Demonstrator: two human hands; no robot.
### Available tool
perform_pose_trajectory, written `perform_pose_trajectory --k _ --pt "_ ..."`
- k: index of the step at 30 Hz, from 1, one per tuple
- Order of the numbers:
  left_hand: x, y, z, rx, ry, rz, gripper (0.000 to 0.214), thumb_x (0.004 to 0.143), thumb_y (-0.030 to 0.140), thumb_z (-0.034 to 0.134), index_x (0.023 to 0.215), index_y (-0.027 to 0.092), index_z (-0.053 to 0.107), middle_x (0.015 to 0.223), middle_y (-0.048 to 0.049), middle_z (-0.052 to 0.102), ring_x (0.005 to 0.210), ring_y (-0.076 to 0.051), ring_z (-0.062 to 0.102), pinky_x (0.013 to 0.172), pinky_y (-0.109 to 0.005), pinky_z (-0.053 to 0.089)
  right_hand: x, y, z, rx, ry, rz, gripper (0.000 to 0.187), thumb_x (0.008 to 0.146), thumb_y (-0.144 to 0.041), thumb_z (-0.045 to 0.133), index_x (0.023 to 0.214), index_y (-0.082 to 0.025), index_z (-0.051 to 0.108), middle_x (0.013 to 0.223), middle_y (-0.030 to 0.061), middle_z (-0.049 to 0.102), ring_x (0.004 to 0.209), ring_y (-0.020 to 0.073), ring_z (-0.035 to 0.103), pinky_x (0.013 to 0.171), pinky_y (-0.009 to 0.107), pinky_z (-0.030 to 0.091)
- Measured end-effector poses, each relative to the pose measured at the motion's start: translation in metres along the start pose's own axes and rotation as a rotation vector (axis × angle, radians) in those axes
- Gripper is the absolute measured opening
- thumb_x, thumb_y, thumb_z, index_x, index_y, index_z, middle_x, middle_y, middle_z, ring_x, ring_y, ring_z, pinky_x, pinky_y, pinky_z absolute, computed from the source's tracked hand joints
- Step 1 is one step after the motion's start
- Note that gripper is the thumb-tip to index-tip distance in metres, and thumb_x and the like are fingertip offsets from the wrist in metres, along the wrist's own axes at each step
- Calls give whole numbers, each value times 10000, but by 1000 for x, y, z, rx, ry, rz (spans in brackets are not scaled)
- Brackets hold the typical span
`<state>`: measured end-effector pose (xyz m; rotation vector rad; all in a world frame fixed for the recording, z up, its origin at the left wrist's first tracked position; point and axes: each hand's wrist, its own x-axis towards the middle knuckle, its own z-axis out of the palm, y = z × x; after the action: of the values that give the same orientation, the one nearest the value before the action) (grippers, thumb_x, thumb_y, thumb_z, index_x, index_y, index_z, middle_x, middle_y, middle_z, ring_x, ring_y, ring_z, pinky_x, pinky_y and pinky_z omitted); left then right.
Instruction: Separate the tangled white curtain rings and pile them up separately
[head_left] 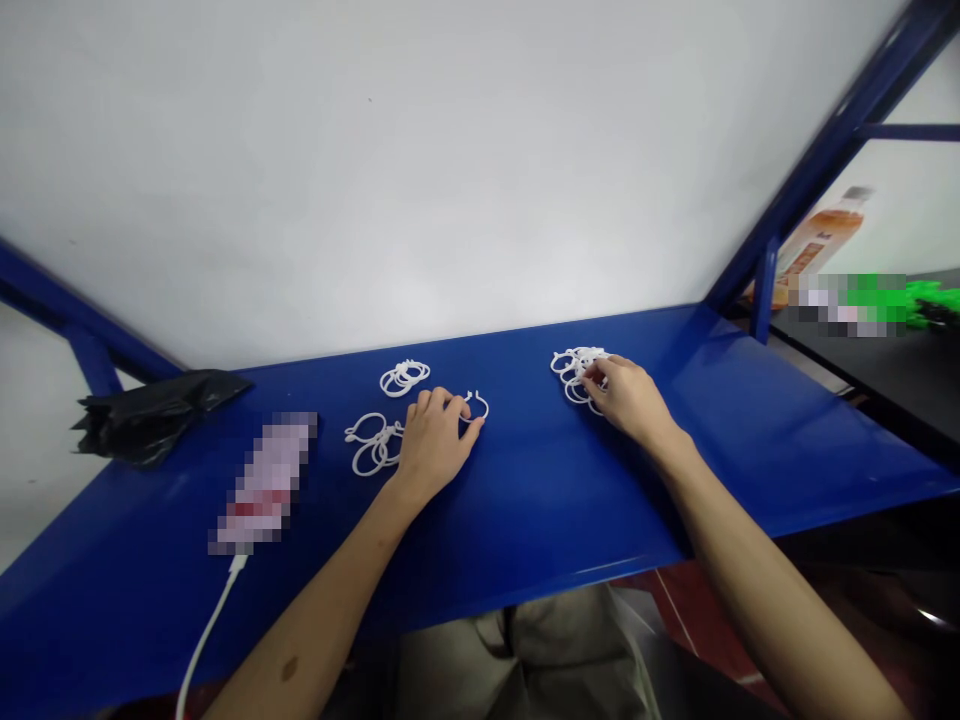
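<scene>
A white wall fills the upper part of the view, and below it a glossy blue metal shelf runs the whole width, framed by slanted blue struts on either side. At the far left end of the shelf lies a crumpled black plastic bag. Nearer, a pixelated oblong object lies with a white cable trailing off its near end. Past the right strut an amber drink bottle stands on a dark surface.

The left hand rests palm down at mid-shelf, fingers curled, their tips closed on an open white ring that lies on the shelf just to its right. Just to the left of this hand is a loose cluster of white plastic rings, and beyond it, nearer the wall, a small stack of rings.

The right hand lies well apart to the right, its fingertips drawn together in the near edge of a heap of white rings; whether they actually pinch one is too small to tell
</scene>
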<state>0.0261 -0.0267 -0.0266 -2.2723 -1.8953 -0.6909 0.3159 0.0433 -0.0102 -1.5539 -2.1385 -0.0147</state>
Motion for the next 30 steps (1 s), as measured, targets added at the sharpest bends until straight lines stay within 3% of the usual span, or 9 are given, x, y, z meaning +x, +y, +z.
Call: perform_pose_trajectory --k 4,12,23,27,30 --pt "0 1 -2 -11 -32 -19 176 909 374 610 887 202 643 976 -83 588 952 -277 528 856 -441 449 0 1 0 -9 9 2 127 909 -254 575 853 -183 664 867 76 680 789 219 614 711 337 473" --pt "-1 0 4 -17 -32 -25 398 925 394 583 1270 196 590 1215 -122 637 1116 -321 528 926 -460 430 0 0 -4 -18 84 -7 132 915 -267 574 884 -183 670 864 85 658 806 230 600 743 354 465" --pt "1 5 2 -53 -47 -45 337 925 373 609 1208 189 604 1139 -109 680 1102 -320 549 916 -455 418 0 -5 -5 39 127 -36 104 902 -216 573 896 -178 670 863 88 672 803 237 604 743 362 471" --pt "1 10 -2 -123 -20 -22 378 909 390 641 1223 188 582 1135 -100 673 1097 -309 554 932 -452 419 -5 -25 -5 200 135 -133 148 949 -265 551 926 -181 670 881 82 674 817 222 611 770 364 486" --pt "-2 16 -5 -205 53 66 392 895 376 669 1230 208 556 1118 -79 661 1067 -276 569 962 -435 428 -13 -51 -2 410 16 -209 161 960 -320 578 938 -190 669 901 61 694 786 184 626 754 331 498"
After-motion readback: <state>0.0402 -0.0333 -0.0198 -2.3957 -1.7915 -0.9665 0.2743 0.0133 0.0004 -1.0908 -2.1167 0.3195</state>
